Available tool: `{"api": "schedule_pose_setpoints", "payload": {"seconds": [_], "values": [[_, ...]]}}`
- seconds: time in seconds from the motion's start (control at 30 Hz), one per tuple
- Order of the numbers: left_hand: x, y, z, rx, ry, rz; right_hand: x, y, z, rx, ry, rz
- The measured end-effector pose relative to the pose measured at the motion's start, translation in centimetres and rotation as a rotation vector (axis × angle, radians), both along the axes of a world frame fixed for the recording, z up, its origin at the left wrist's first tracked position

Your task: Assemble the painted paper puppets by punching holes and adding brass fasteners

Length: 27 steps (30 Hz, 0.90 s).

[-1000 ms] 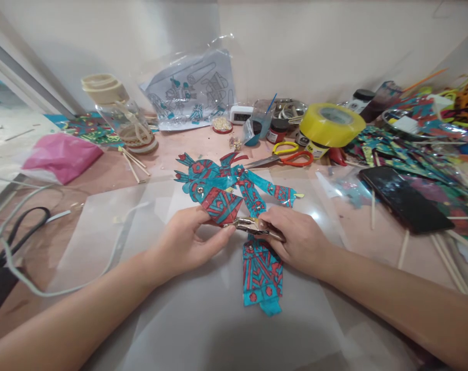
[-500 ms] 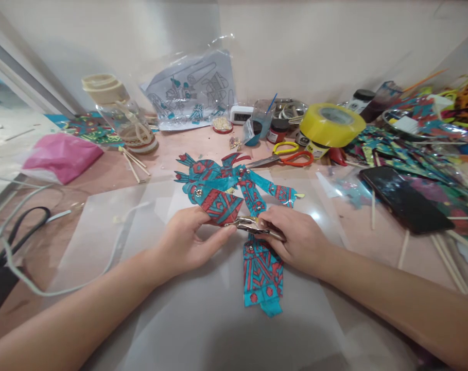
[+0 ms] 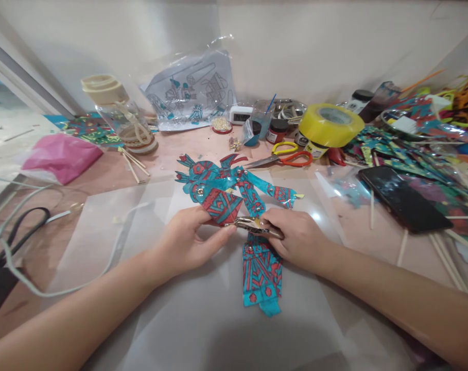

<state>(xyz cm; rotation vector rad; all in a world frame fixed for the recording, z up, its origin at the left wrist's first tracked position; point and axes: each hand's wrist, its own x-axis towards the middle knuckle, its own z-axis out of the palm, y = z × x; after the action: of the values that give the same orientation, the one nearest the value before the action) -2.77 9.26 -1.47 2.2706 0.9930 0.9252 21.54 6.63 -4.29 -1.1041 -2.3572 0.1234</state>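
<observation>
A flat jointed figure like a shadow puppet [image 3: 261,273], teal with red patterns and shiny round fasteners at its joints, lies across a translucent sheet [image 3: 172,314]. My left hand [image 3: 193,239] pinches the lower edge of the puppet's patterned triangular piece between thumb and fingers. In my right hand [image 3: 295,232] is a metal hole punch [image 3: 253,225], gripped by its handles. Its jaws meet that same edge, close to my left thumb tip. Whether the jaws are fully closed on the piece I cannot make out. The punch hides part of the puppet's middle.
Behind the puppet lie scissors [image 3: 283,157] with yellow and orange handles. A yellow tape roll [image 3: 330,125] rests on paint jars. At right are a phone [image 3: 405,198] and wooden sticks [image 3: 448,260]; at left, a bottle [image 3: 120,113], pink bag [image 3: 62,158] and white cable [image 3: 29,288].
Almost nothing differs. The punch's handles look slightly closer together in my right hand, and the whole view has shifted a little.
</observation>
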Motion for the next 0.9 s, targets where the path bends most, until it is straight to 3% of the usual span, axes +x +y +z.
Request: {"api": "schedule_pose_setpoints", "payload": {"seconds": [0.27,0.73,0.8,0.9], "values": [[0.2,-0.1,-0.4,-0.110,-0.108,0.000,-0.5,0.1,0.3,-0.025,0.030,0.019],[0.5,-0.3,-0.6,-0.037,0.002,0.254,-0.6,-0.4,0.3,0.014,-0.049,0.023],[0.5,-0.2,-0.6,-0.074,-0.030,0.237,-0.6,-0.4,0.4,-0.004,-0.047,0.019],[0.3,0.3,-0.1,-0.256,-0.164,0.113,-0.6,-0.3,1.2,-0.111,-0.042,-0.027]]}}
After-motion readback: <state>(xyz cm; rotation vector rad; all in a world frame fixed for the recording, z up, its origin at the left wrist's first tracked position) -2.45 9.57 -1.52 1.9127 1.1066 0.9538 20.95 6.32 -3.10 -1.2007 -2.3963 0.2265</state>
